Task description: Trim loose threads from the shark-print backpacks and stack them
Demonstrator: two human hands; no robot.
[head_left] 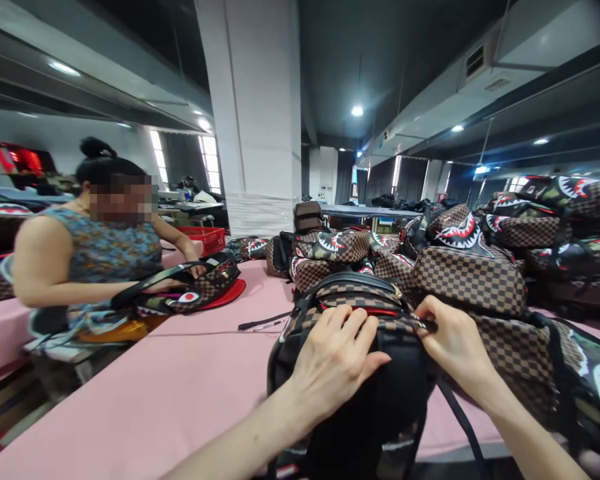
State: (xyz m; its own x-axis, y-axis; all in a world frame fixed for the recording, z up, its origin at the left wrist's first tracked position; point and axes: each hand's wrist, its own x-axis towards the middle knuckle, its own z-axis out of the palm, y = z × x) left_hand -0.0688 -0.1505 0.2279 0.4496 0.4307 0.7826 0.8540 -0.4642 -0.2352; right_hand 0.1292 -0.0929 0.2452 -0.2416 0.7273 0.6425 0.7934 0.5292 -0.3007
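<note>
A black and brown checkered backpack [365,290] stands on the pink table in front of me, its black back panel [400,373] towards me. Along its top runs a zipper opening with red showing at the edge. My left hand [337,347] rests on the upper back of the bag, fingers bent slightly over the edge and thumb apart. At the right end of the opening, my right hand [450,337] is closed in a pinch on a small dark zipper pull [427,325]. A black strap [460,420] hangs down at the right side.
Checkered backpacks with shark-mouth prints [470,273] are piled behind and to the right. On the left, a seated co-worker [115,253] handles another bag [205,287] at the pink table [130,400]. A red crate [205,240] and a white pillar [253,120] stand beyond.
</note>
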